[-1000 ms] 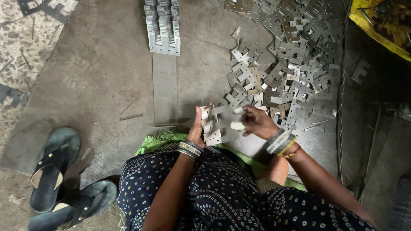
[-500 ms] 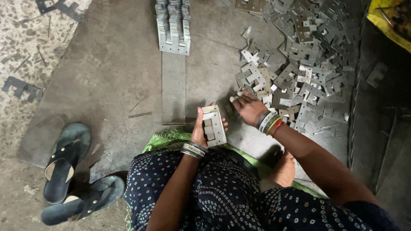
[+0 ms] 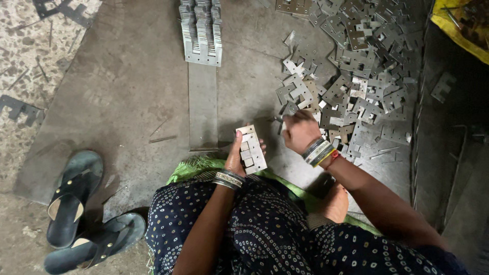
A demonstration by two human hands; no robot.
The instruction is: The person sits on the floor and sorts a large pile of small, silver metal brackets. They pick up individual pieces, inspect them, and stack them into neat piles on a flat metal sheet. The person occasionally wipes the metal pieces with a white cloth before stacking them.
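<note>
My left hand (image 3: 238, 156) holds a small stack of flat notched metal plates (image 3: 251, 149) upright in front of my knee. My right hand (image 3: 299, 130) reaches out to the near edge of a big loose pile of the same grey metal plates (image 3: 356, 76) spread over the floor, fingers closed on a piece at the pile's edge; what they pinch is hidden. Bangles sit on both wrists.
A neat row of stacked plates (image 3: 202, 31) lies at the top on a long metal strip (image 3: 202, 107). A pair of dark sandals (image 3: 76, 203) rests at the lower left. A yellow sack (image 3: 461, 23) is at the top right. A green cloth (image 3: 196, 165) lies under me.
My right hand has moved away from the stack in my left hand and out to the edge of the loose pile. The left hand keeps its stack, now turned more upright.
</note>
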